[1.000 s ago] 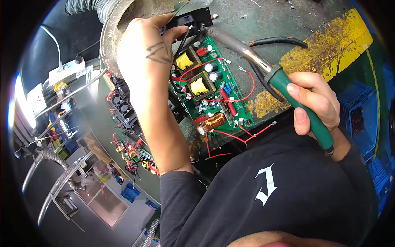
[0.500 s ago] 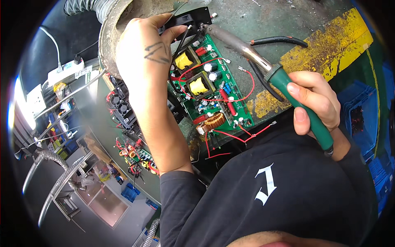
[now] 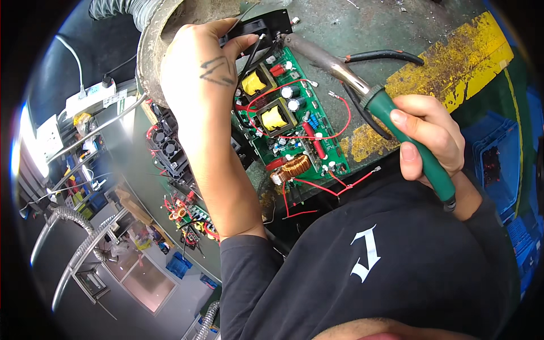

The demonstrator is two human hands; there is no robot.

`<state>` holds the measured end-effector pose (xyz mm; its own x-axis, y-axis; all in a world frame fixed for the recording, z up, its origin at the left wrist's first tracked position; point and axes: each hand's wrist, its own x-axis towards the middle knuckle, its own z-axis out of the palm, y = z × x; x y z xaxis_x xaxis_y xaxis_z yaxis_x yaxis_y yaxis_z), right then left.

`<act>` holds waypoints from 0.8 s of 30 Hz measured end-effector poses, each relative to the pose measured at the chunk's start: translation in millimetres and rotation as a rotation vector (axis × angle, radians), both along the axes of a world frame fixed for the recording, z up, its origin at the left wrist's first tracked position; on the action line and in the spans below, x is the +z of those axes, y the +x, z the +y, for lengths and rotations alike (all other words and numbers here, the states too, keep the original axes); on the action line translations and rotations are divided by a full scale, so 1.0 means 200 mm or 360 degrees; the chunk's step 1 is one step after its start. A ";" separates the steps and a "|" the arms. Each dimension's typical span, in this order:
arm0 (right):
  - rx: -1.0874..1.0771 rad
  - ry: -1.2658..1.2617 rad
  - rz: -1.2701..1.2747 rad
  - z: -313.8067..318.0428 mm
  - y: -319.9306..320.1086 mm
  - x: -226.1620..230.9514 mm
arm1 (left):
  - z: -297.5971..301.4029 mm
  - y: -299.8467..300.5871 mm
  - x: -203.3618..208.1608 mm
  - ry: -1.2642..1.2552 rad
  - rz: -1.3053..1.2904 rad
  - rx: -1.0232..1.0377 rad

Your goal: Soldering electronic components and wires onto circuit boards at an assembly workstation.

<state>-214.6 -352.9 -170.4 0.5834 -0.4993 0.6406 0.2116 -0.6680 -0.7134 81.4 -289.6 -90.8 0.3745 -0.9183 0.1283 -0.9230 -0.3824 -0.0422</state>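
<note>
My right hand [image 3: 428, 136] is closed round the green handle of a soldering iron [image 3: 357, 85]. The iron's metal shaft points up and left, and its tip meets dark wires beside a black end panel [image 3: 277, 22]. My left hand [image 3: 204, 56] reaches over the left side with bent fingers at a black fan [image 3: 249, 29] and a black wire [image 3: 247, 67]; what its fingertips pinch is hidden. Below lies a green circuit board [image 3: 303, 85] with yellow-wrapped transformers [image 3: 274, 119], capacitors, a copper coil [image 3: 296, 166] and loose red wires [image 3: 349, 122].
A thick black cable [image 3: 385, 55] lies near the yellow worn strip [image 3: 453, 62] at the bench edge. At left are more fan units [image 3: 169, 146] and boards [image 3: 195, 215], plus a round duct mouth [image 3: 150, 62]. A blue crate [image 3: 498, 161] stands at right.
The soldering iron's handle and my right hand have shifted slightly left; the tip stays in place. My left hand looks almost still.
</note>
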 end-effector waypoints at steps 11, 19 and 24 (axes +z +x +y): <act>-0.0008 0.0018 0.0000 0.00 0.00 0.00 | 0.00 0.02 -0.01 -0.0024 0.0028 -0.0021; -0.0030 0.0030 0.0047 0.01 -0.01 0.00 | 0.00 0.03 -0.02 -0.0018 0.0068 -0.0021; 0.0001 0.0014 -0.0023 0.00 0.01 0.01 | 0.00 0.04 -0.03 -0.0027 0.0024 -0.0053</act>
